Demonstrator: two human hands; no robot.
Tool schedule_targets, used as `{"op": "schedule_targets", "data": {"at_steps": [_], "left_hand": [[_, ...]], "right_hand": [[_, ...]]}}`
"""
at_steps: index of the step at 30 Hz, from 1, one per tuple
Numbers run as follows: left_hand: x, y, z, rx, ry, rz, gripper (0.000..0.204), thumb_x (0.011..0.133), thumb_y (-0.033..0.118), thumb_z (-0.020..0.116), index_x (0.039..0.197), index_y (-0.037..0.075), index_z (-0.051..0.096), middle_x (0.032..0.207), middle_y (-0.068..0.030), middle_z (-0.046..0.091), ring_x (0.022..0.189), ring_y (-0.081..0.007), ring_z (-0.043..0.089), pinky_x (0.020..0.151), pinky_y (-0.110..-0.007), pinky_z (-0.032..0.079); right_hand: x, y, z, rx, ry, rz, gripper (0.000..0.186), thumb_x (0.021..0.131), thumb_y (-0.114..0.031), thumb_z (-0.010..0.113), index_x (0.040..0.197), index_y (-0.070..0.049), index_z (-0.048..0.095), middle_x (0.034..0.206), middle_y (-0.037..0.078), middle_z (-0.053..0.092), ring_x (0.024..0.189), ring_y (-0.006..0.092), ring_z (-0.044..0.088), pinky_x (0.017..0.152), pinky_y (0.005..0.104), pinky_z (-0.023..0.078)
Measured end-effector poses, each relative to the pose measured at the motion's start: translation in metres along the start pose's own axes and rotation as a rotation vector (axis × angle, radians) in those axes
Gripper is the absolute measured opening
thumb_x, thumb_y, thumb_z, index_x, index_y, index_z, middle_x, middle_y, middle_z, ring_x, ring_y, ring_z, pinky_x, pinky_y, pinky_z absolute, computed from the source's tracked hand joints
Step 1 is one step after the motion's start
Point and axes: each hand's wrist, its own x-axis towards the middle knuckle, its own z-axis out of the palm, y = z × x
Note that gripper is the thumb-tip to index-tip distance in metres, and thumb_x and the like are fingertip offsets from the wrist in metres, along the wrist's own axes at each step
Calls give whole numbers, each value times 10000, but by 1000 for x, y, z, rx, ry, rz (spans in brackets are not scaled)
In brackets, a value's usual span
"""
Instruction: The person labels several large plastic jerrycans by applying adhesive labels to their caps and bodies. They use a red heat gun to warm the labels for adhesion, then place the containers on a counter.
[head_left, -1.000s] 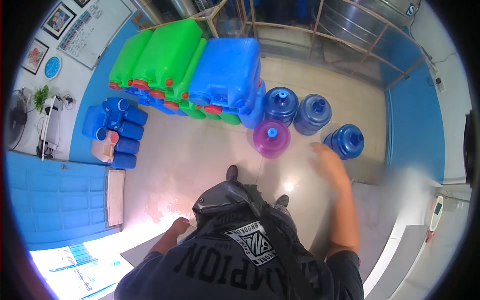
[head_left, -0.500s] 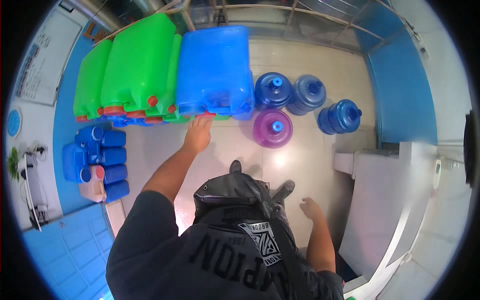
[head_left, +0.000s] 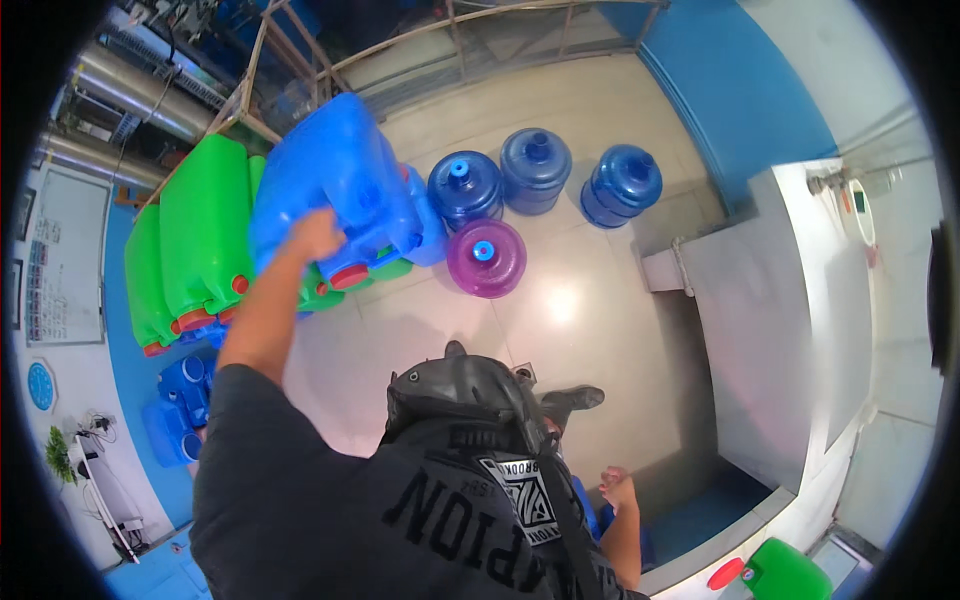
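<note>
A big blue jerrycan (head_left: 320, 165) stands at the left front of me, leaning slightly over the things below it. Against its near face is my left hand (head_left: 320, 234), fingers curled and somewhat blurred. The hand covers the spot it touches, so what lies in its fingers is hidden. Just right of that hand are the can's handle recess and, lower, a red cap (head_left: 350, 278). My right hand (head_left: 617, 487) hangs low by my right side, loosely closed, with nothing visible in it. A blue object (head_left: 588, 510) shows partly beside that forearm.
Green jerrycans (head_left: 205, 220) stand left of the blue one. Round water bottles, blue (head_left: 466, 192) and purple (head_left: 486, 262), stand on the tiled floor (head_left: 560, 330). A white counter (head_left: 755, 330) borders the right side. A green container (head_left: 790, 570) sits at lower right.
My view has turned right, shifting the bottles leftward. My left hand has moved from beside the red cap up onto the blue jerrycan's near face. My right hand is lower and more curled.
</note>
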Motion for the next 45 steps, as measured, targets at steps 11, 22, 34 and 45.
{"op": "schedule_targets", "data": {"at_steps": [11,22,34,45], "left_hand": [[-172,345,-330,-414,510,490,339,837,175,630,1128,5,658,923,-104,703,831,-163,643,799,-314,510],[-321,823,-383,-816,189,1341,356,896,268,698,1162,34,664,814,32,599,715,-47,514,627,-231,415],[-516,1192,-344,-84,567,2629,250,815,86,651,1060,45,624,977,-157,673,920,-381,636,831,-418,511],[-669,1311,-263,81,653,3433,172,816,163,631,970,105,582,1051,-83,622,1073,-321,592,909,-412,497]], "right_hand": [[65,28,-176,37,179,-426,381,979,-282,623,1262,-30,591,1096,139,693,986,250,673,812,386,544],[-216,-88,-431,377,1001,-795,148,940,-149,667,977,-5,658,832,103,672,744,171,627,709,305,511],[-315,15,-398,572,1197,-379,178,923,-174,674,1033,-35,659,832,111,660,735,216,637,723,328,521],[-327,47,-281,714,1502,351,227,902,-171,679,1059,-8,668,819,115,681,736,206,642,714,334,515]]}}
